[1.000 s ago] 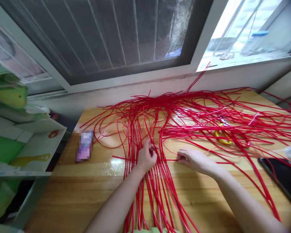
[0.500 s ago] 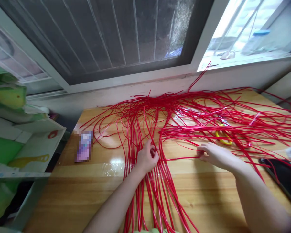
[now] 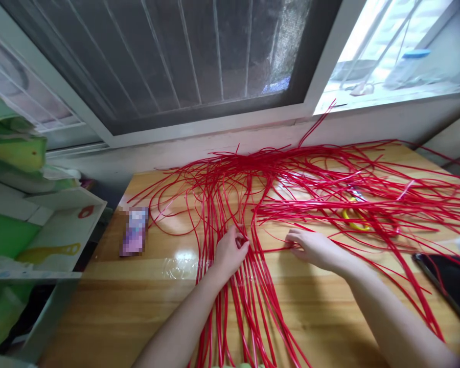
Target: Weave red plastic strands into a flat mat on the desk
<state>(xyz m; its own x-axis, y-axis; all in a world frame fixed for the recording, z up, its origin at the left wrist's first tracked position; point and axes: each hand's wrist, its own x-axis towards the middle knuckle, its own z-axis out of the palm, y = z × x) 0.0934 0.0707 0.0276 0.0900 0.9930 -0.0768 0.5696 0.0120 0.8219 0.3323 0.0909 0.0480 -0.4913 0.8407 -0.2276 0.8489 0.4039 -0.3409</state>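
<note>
1. At left, an open shelf unit (image 3: pixel 32 275) contains a yellow utensil-like shape (image 3: pixel 49 252) and a reddish ring (image 3: pixel 85 211).
2. Beside the window frame (image 3: pixel 210 121), a blue-capped container (image 3: pixel 402 69) stands near the sill, contents unclear.
3. Lengthwise red strands (image 3: pixel 270 291) run down the wooden table (image 3: pixel 130 317).
4. The right hand (image 3: pixel 310 248) pinches a crosswise red strand (image 3: pixel 270 250); the left hand (image 3: pixel 230 253) curls over the lengthwise ones, its grip uncertain.
</note>
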